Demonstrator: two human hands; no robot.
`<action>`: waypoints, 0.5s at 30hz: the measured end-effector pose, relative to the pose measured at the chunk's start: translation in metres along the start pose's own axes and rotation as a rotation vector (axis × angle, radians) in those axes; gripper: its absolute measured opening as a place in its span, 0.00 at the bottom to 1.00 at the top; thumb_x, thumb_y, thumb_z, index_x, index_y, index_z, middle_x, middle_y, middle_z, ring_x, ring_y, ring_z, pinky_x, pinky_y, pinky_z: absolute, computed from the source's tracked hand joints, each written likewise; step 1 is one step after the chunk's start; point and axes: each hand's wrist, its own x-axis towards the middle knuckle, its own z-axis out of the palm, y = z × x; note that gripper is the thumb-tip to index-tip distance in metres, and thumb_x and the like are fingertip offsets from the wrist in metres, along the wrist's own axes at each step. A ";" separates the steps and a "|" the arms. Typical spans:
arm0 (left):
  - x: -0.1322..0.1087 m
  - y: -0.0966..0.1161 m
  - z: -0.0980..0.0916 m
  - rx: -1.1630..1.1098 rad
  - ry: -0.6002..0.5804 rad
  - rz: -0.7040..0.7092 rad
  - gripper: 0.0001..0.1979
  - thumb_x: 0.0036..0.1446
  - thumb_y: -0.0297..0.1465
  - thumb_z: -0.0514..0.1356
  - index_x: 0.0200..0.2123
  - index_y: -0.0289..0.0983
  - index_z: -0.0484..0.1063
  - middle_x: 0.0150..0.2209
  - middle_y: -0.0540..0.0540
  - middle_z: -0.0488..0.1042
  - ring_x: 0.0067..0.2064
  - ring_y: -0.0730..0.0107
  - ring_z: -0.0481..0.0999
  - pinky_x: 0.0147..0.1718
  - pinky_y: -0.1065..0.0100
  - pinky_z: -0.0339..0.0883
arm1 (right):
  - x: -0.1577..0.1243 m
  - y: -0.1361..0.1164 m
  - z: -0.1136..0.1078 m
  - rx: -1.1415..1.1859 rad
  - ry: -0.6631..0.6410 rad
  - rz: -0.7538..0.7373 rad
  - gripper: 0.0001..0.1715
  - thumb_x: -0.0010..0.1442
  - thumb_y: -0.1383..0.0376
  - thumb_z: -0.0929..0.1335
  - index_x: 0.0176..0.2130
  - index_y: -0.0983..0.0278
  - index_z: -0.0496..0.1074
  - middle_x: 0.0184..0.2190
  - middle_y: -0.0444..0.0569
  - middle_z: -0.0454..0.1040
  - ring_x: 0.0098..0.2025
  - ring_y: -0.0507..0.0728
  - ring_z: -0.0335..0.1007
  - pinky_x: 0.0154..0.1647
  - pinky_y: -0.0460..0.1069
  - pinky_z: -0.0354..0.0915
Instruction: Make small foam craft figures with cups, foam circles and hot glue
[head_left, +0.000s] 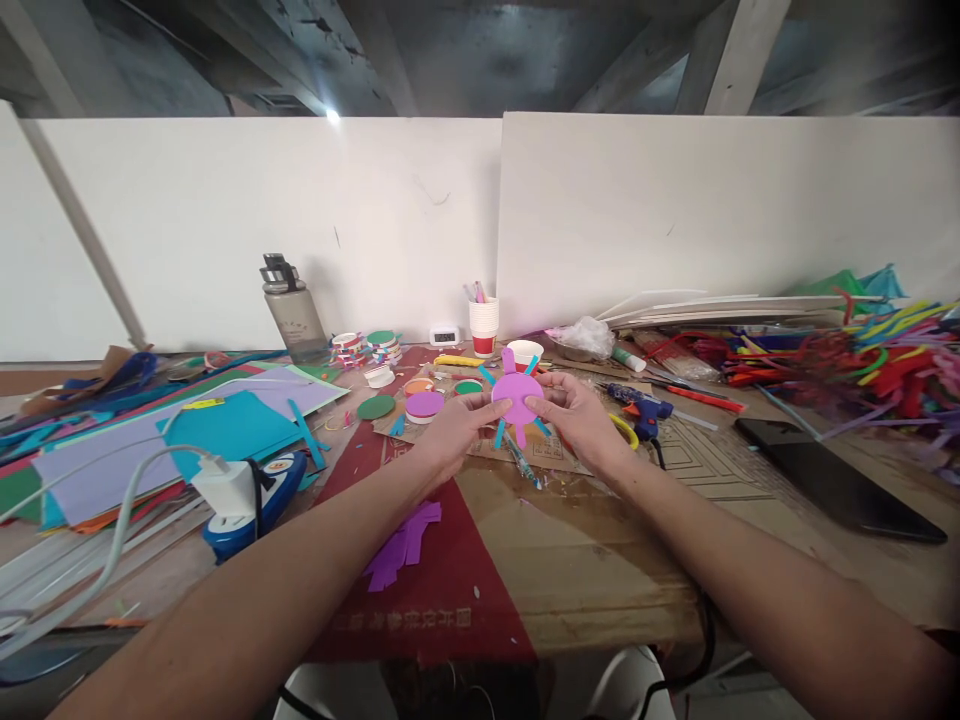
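A purple paper turtle is held up over the middle of the table, with a round body, a purple head and tail, and blue strips sticking out as legs. My left hand pinches its left side, thumb on the front. From the right, my right hand grips the opposite edge in the same way. Behind it stands a white paper bowl. A pen-like tool lies on the cardboard just below the turtle. Purple paper strips are scattered nearer to me on the red area.
Left are coloured paper sheets, a blue power strip and a bottle. Paper discs and a paper cup with pens stand behind. Right are a blue glue gun, a black phone and pipe cleaners.
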 end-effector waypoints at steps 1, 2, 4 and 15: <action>0.001 0.000 -0.001 0.031 0.017 0.005 0.20 0.45 0.44 0.70 0.36 0.35 0.80 0.39 0.41 0.79 0.35 0.68 0.72 0.35 0.66 0.62 | 0.000 0.001 0.000 -0.004 -0.023 0.005 0.29 0.44 0.53 0.78 0.42 0.61 0.69 0.33 0.45 0.79 0.34 0.55 0.74 0.38 0.51 0.68; 0.001 -0.001 -0.001 0.054 0.028 0.010 0.20 0.44 0.44 0.70 0.36 0.35 0.80 0.39 0.41 0.79 0.35 0.68 0.72 0.35 0.66 0.62 | 0.001 0.001 0.000 -0.014 -0.039 0.008 0.29 0.43 0.53 0.78 0.41 0.61 0.70 0.33 0.46 0.79 0.34 0.54 0.74 0.37 0.50 0.68; 0.002 -0.001 -0.002 0.069 0.040 0.016 0.21 0.43 0.44 0.71 0.36 0.35 0.80 0.39 0.41 0.79 0.36 0.67 0.72 0.35 0.65 0.62 | 0.001 0.002 0.001 -0.050 -0.053 0.005 0.28 0.42 0.53 0.78 0.40 0.62 0.71 0.32 0.46 0.78 0.32 0.54 0.72 0.34 0.50 0.67; 0.012 0.007 -0.023 -0.186 0.216 0.043 0.19 0.32 0.35 0.76 0.29 0.33 0.78 0.31 0.43 0.78 0.32 0.71 0.72 0.31 0.70 0.61 | 0.001 -0.003 -0.013 -0.493 0.124 -0.294 0.17 0.59 0.51 0.67 0.35 0.62 0.72 0.31 0.47 0.75 0.33 0.55 0.68 0.38 0.51 0.63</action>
